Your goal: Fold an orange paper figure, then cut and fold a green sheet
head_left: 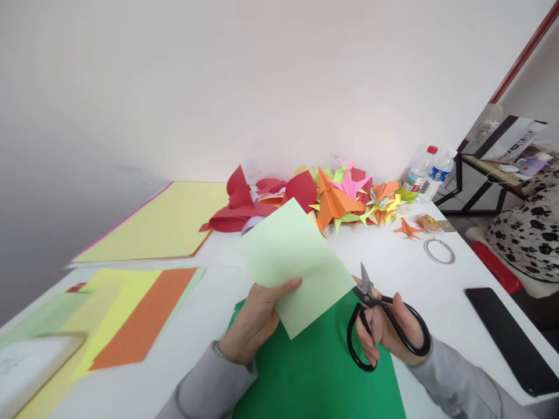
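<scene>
My left hand pinches a pale green sheet of paper by its lower left side, thumb on top. The sheet is raised and turned cornerwise over a dark green sheet that lies on the table. In my right hand is a pair of black-handled scissors, its handle loops around the fingers and its blades slightly parted, pointing up. The paper's right corner comes close to the blades; whether they touch I cannot tell.
Red paper shapes and folded paper planes pile up against the wall. At left lie coloured sheets and a large yellow sheet. On the right are two bottles, a tape roll and a black phone-like slab. A seated person is beyond.
</scene>
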Tool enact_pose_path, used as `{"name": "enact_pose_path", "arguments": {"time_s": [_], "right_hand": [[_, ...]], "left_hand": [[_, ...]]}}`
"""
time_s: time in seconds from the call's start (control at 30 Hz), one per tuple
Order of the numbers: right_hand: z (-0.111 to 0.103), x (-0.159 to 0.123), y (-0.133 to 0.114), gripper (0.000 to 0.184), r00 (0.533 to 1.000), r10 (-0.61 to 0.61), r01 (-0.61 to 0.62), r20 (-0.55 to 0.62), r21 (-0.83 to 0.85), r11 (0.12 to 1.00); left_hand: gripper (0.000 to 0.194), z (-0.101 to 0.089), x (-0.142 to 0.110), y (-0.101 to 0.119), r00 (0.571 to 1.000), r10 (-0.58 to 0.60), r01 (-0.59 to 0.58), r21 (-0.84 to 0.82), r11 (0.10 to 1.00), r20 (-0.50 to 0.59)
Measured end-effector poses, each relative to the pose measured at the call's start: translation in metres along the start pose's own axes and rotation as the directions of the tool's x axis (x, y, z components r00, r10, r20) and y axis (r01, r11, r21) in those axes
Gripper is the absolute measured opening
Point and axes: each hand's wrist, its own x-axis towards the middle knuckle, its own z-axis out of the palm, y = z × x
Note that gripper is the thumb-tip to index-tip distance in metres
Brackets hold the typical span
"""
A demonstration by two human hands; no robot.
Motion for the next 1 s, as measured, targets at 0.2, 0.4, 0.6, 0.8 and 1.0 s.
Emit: {"name": "enact_pose_path", "arguments": {"time_s": [0.2,0.4,0.6,0.8,1.0], "right_hand": [[-0.0002,0.0005,-0.0006,0.090,0.999,-0.026,0.026,0.044,-0.005,1.000],[-0.0030,-0.0002,0.0047,0.089,0.996,-0.084,0.087,0.036,-0.085,0.993],[-0.0049,0.0004,0.0087,0.086,0.993,-0.112,0.116,0.041,-0.103,0.988],[-0.0011,0.0012,0.0055,0.088,0.990,-0.129,0.136,0.062,-0.130,0.982],[-0.0010,0.0024,0.0042,0.094,0.993,-0.117,0.120,0.024,-0.162,0.979]], "left_hand": [[0.070,0.0001,-0.0012,0.0011,1.000,0.014,-0.014,0.011,1.000,-0.007],[0.070,0.0000,-0.0009,-0.0038,0.999,0.044,-0.044,-0.002,0.999,-0.011],[0.071,0.0054,-0.0073,-0.0064,0.998,0.052,-0.051,0.010,0.999,-0.025],[0.072,0.0077,-0.0084,-0.0053,0.999,0.048,-0.048,0.012,0.999,-0.020],[0.073,0.0065,-0.0080,-0.0049,0.999,0.050,-0.050,0.016,0.999,0.002]]}}
